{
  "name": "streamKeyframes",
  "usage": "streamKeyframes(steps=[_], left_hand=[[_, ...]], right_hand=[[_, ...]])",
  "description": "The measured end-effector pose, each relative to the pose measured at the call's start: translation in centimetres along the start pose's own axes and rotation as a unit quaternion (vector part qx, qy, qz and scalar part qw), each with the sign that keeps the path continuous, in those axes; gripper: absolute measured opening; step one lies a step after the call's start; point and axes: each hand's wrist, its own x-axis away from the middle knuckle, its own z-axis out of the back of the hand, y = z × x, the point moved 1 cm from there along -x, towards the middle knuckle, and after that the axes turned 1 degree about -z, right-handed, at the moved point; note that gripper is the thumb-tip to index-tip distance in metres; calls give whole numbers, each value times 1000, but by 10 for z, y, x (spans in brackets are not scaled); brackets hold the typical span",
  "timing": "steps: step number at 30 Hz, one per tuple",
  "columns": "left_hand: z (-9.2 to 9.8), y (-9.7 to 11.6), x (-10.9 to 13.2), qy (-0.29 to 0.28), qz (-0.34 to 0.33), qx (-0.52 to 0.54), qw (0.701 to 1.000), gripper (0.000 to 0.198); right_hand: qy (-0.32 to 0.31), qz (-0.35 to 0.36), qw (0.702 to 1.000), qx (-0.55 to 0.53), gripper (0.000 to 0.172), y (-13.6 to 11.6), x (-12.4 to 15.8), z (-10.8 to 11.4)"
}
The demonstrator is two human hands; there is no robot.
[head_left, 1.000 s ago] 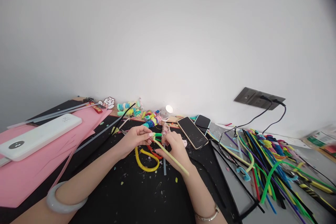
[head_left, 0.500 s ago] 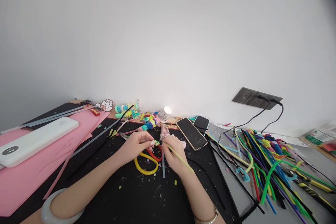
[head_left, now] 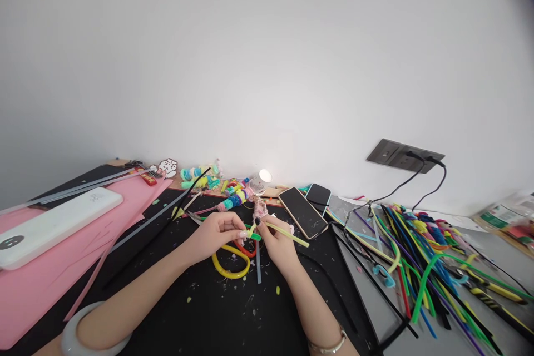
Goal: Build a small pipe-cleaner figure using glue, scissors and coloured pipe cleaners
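Note:
My left hand [head_left: 223, 235] pinches a short green pipe cleaner piece [head_left: 252, 236] between thumb and fingertips, above the black table surface. A pale yellow pipe cleaner [head_left: 287, 233] is in the closed fingers of my right hand [head_left: 273, 240]; one end bends round the green piece and the other sticks out to the right. Just under the hands lie scissors with a yellow handle loop [head_left: 231, 276] and a red one, their blades partly hidden by my left hand. A translucent stick [head_left: 258, 264] lies between the hands on the table.
Two phones [head_left: 303, 212] lie behind my right hand. A small lit lamp [head_left: 262, 176] stands by the wall amid bundled pipe cleaners [head_left: 235, 199]. On the left, a white power bank [head_left: 62, 225] rests on pink sheets [head_left: 37, 295]. Loose pipe cleaners [head_left: 429, 267] and yellow-black pliers [head_left: 496, 303] lie right.
The pale yellow pipe cleaner's free end has swung up from along my right wrist to point right. More of the green piece now shows between my fingers.

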Motion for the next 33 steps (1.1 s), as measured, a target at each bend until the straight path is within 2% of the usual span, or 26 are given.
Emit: streamKeyframes(steps=[4,8,12,17,23,27,30,33], left_hand=[[-2,2,0,5,-3,-7,1000,14],[-1,-3,-1,9,-16,-20,1000,13],[0,-9,-2,7,-42,-51,998,12],[1,-9,-2,15,-89,-146,985,14],[0,-4,0,-1,-160,-235,959,21],[-1,-1,2,-7,-179,-257,950,23],[-2,1,3,2,-163,-257,953,21],[-5,2,4,13,-103,-201,974,10]], right_hand=[[-17,-77,992,-100,30,4,0,-4],[-26,-161,959,-231,27,5,0,-8],[0,-202,924,-325,30,4,0,-9],[22,-238,894,-380,37,4,0,-10],[18,-234,897,-376,35,4,0,-10],[20,-244,891,-383,36,4,0,-10],[23,-233,894,-382,35,4,0,-9],[34,-207,906,-368,33,3,-2,-7]])
